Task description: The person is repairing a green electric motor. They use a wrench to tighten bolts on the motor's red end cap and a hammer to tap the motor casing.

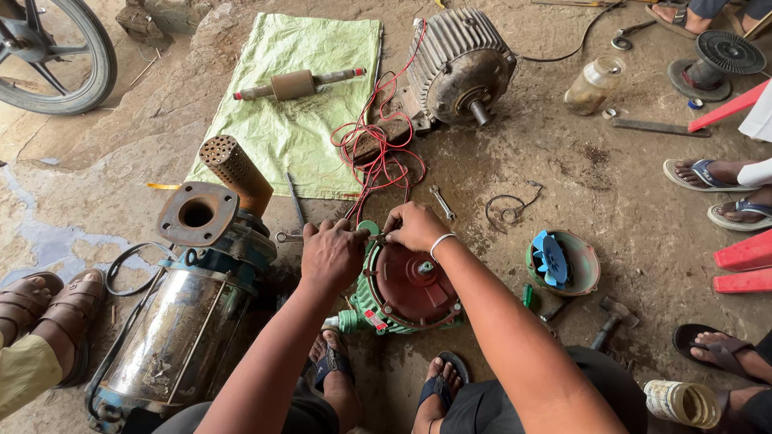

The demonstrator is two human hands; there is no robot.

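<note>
Crouching over the green pump motor [402, 293] on the floor between both feet, left hand [331, 255] and right hand [415, 227] pinch together at its top rim, steadying it beside the steel pump [181, 321].

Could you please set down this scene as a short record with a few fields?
Place: bare concrete floor
Left hand: resting on the rim of the green motor
Right hand: fingers pinching a small part at the motor's top edge
Left of motor: steel pump
Right of motor: cover with blue fan
Behind: grey motor, red wires, green sack
</note>
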